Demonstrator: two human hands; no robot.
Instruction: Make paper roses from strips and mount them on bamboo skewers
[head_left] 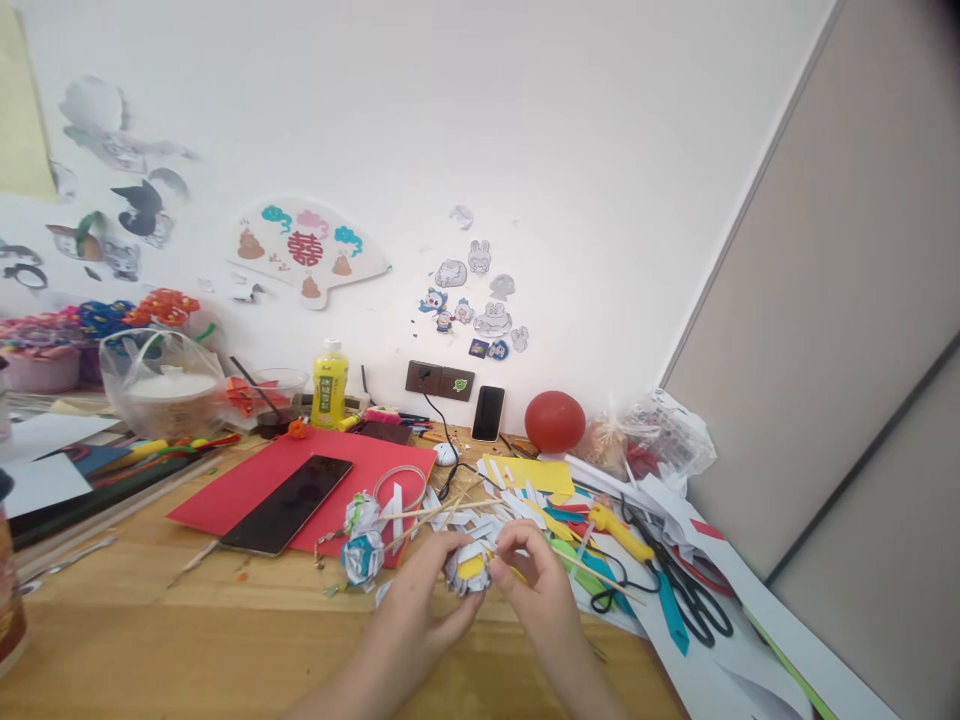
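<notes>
My left hand (pixel 421 607) is wrapped round the left side of a crumpled white paper ball with a yellow centre (pixel 470 569). The fingers of my right hand (pixel 536 575) are pinched at the ball's right edge. Two more paper balls lie just left of my hands, one white and green (pixel 362 512), one white and blue (pixel 362 558), with thin wooden sticks beside them. A stick also extends to the right behind my right hand.
Red paper (pixel 217 496) holds a black tablet-like device (pixel 289 503). A yellow bottle (pixel 330 385), upright phone (pixel 488 413) and red balloon (pixel 554 422) stand behind. Paper scraps, a yellow glue gun (pixel 621 532) and black-handled scissors (pixel 694 598) lie right.
</notes>
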